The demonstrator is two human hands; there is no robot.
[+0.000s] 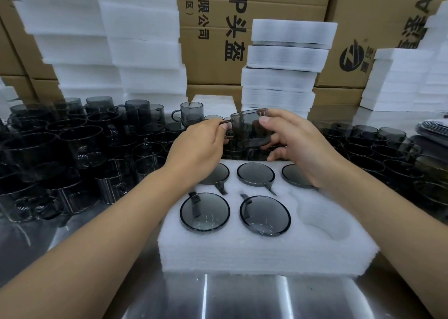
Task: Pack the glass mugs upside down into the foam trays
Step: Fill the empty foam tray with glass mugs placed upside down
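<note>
Both grips hold a glass mug (pixel 247 125) at twelve o'clock over the foam tray (pixel 254 253), left hand (pixel 201 144) pinching its handle, right hand (pixel 298 149) round its body, likely to invert it for the empty five o'clock pocket (pixel 324 221).

The held mug (pixel 249 127) is smoky grey glass, smooth, glossy and see-through, as are the mugs (pixel 204 211) seated in the foam tray (pixel 242 253). The tray is white foam, matt, with a soft, layered edge. The worktop (pixel 242 299) is polished metal with bright streaked reflections. The boxes (pixel 266 8) behind are matt brown cardboard, printed in black.
</note>
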